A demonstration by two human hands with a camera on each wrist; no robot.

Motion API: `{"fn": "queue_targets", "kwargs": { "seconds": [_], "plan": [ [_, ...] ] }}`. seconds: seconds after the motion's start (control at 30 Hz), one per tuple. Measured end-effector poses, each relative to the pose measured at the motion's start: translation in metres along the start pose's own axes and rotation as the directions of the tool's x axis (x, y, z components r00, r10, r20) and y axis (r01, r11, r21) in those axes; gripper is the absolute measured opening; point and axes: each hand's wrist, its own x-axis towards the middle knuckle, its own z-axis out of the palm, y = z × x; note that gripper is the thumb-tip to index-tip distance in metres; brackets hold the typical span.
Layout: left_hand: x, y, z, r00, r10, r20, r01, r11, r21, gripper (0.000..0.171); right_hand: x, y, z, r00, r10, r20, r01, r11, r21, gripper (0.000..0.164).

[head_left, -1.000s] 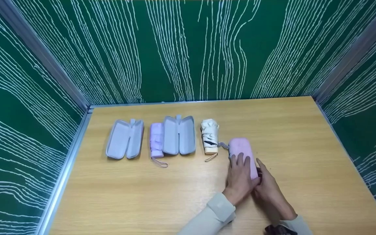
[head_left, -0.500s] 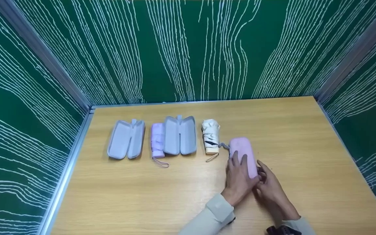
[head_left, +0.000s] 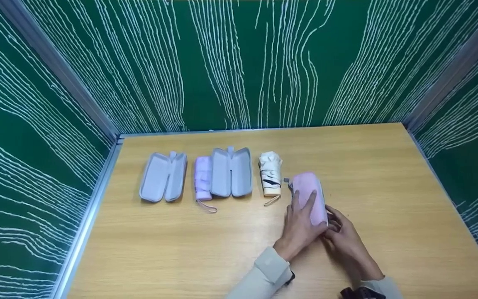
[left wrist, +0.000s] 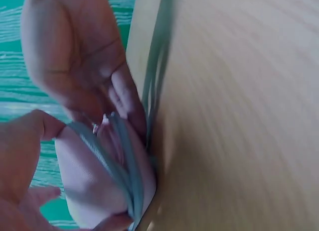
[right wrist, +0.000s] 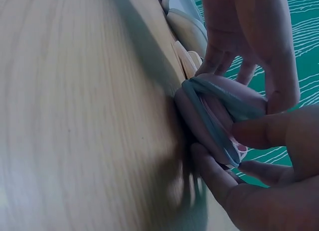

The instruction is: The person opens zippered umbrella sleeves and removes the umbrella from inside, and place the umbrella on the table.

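A pink zippered case (head_left: 305,185) with a grey zip band lies at the right of the table, a short grey tab at its far left corner. My left hand (head_left: 299,226) grips it, fingers spread over the top and left side, thumb at the near end. At the near right corner, the curled fingers of my right hand (head_left: 345,234) pinch the zip edge. In the right wrist view the zip band (right wrist: 214,124) is parted at this end, and pink material shows in the gap. The zip pull is hidden by the fingers.
To the left, a cream folded umbrella (head_left: 270,172) lies beside the pink case. Further left are an opened grey-lined case (head_left: 221,174), a lilac folded umbrella (head_left: 203,182) against it, and another opened case (head_left: 156,178). Green walls (head_left: 214,83) enclose the table (head_left: 189,249).
The pink case has tilted slightly, showing more of its right zip seam, and its grey tab looks shorter. My left fingers have spread and shifted a little left. My right hand stays at the near corner.
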Motion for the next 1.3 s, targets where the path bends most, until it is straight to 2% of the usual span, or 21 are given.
{"fn": "queue_targets", "kwargs": {
  "seconds": [0.13,0.3,0.47,0.6,0.73,0.83,1.0,1.17,1.3],
  "plan": [
    [0.0,-0.005,-0.008,0.996,0.07,0.046,-0.07,0.998,-0.008,0.077,0.0,0.0,0.001,1.0,-0.004,-0.024,0.005,1.0,0.025,0.067],
    [0.0,-0.011,-0.013,0.989,0.117,0.092,-0.117,0.993,-0.007,0.064,0.001,-0.002,0.003,0.999,0.001,-0.043,0.0,0.999,0.041,0.064],
    [0.0,-0.015,-0.012,0.991,0.109,0.073,-0.107,0.994,-0.027,0.061,0.002,-0.003,0.004,0.999,0.028,-0.04,-0.026,0.998,0.052,0.061],
    [-0.001,-0.017,-0.011,0.995,0.092,0.045,-0.09,0.995,-0.045,0.063,0.006,-0.002,0.006,0.998,0.015,-0.055,-0.012,0.999,0.053,0.055],
    [-0.003,-0.018,-0.01,0.998,0.065,0.022,-0.062,0.992,-0.11,0.068,0.007,0.001,0.006,0.996,0.006,-0.092,-0.002,0.999,0.047,0.053],
    [-0.003,-0.02,-0.009,0.999,0.03,0.015,-0.027,0.978,-0.205,0.076,0.007,0.001,0.006,0.994,0.022,-0.107,-0.016,0.998,0.057,0.053],
    [-0.005,-0.026,-0.01,1.0,-0.013,-0.007,0.01,0.941,-0.337,0.083,0.008,0.002,0.007,0.993,0.048,-0.108,-0.043,0.998,0.052,0.053],
    [-0.009,-0.033,-0.011,0.998,-0.014,-0.066,-0.014,0.918,-0.397,0.078,0.008,0.004,0.007,0.991,0.045,-0.129,-0.043,0.999,0.018,0.052],
    [-0.012,-0.036,-0.012,0.995,-0.028,-0.093,-0.016,0.899,-0.438,0.075,0.008,0.004,0.007,0.989,0.047,-0.14,-0.043,0.999,0.029,0.051]
  ]
}}
